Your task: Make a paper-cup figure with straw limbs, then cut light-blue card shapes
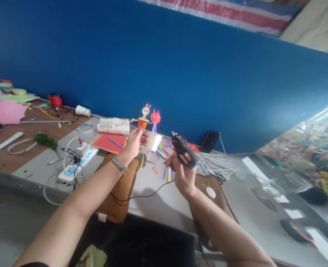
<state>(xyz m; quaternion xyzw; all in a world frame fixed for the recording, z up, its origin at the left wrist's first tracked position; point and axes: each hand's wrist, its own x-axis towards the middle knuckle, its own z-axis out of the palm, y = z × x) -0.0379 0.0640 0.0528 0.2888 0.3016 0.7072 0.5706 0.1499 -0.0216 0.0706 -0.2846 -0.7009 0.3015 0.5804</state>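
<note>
White cup (pixel 153 143): just at your left fingertips, over the grey tabletop (pixel 158 207), red cat-eared head (pixel 155 117) above its rim. Your left hand (pixel 135 142) pinches a slim purple strip (pixel 142 130) beside it; whether the fingers also grip the cup wall, you cannot tell. Cup looks light, thin-walled, easily dented: best held low on the wall, gently. Strip seems soft and bendy; take it near its base. Head looks flat and flimsy; avoid pulling there. Your right hand (pixel 185 176) wraps the black glue gun (pixel 184 150), nozzle up, apart from the cup. Gun looks stiff, heavier, cord trailing; keep to the handle, since the nozzle may be hot.
</note>
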